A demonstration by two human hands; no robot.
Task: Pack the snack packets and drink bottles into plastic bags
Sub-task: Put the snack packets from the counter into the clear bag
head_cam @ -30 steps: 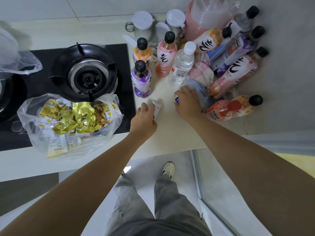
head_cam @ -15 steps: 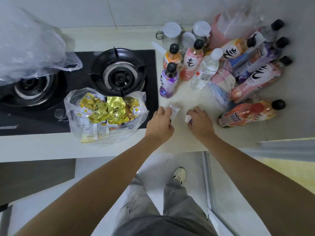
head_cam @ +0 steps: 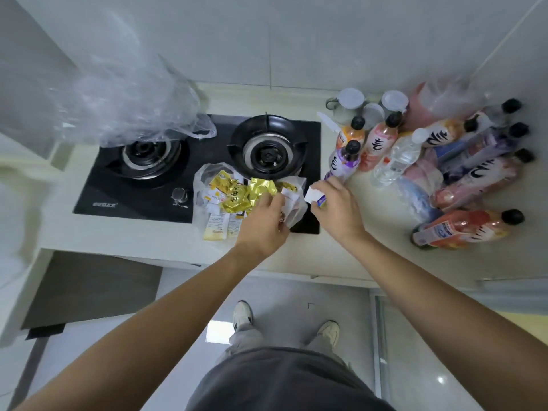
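A clear plastic bag (head_cam: 204, 176) of gold and yellow snack packets (head_cam: 237, 194) lies on the stove's front right corner. My left hand (head_cam: 264, 223) reaches into the bag's mouth and pinches a small white packet (head_cam: 289, 197) there. Just to the right, my right hand (head_cam: 338, 209) grips another small white packet (head_cam: 312, 196) above the counter, close to the bag. Drink bottles crowd the counter on the right: a purple one (head_cam: 344, 160), an orange one (head_cam: 350, 134), a pink one (head_cam: 381, 140) and a water bottle (head_cam: 397, 157) stand, and several others (head_cam: 474, 176) lie flat.
A black two-burner gas stove (head_cam: 207, 149) fills the middle of the counter. A large crumpled clear bag (head_cam: 127, 96) sits over its left burner. White-lidded jars (head_cam: 351, 100) and a pink container (head_cam: 421, 111) stand against the back wall. The counter's front edge (head_cam: 178, 259) runs below my wrists.
Both hands have moved left from the open counter, each carrying a small white packet. The left hand now reaches into the snack bag; the right hand is beside it.
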